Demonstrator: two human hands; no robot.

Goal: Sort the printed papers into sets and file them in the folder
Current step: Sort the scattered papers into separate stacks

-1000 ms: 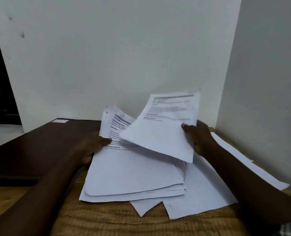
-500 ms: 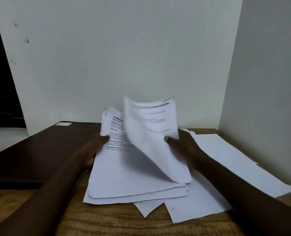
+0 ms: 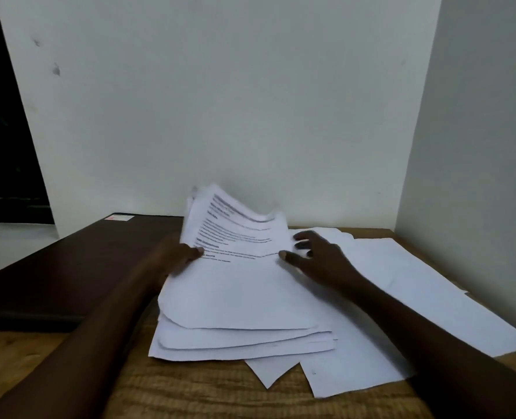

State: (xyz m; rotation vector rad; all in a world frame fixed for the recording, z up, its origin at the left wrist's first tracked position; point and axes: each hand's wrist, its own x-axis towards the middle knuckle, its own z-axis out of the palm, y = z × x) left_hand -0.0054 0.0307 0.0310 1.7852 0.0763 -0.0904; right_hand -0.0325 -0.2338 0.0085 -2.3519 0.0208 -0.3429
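Left hand (image 3: 181, 257) pinches the left edge of the printed paper stack (image 3: 238, 297), thumb on top. Right hand (image 3: 320, 258), fingers spread, touches its right edge. The stack lies on the wooden surface (image 3: 190, 388).

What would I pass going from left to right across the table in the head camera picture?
First the dark brown surface, then the left hand, the stack of papers it grips, the open right hand, the loose sheets, and last the side wall.
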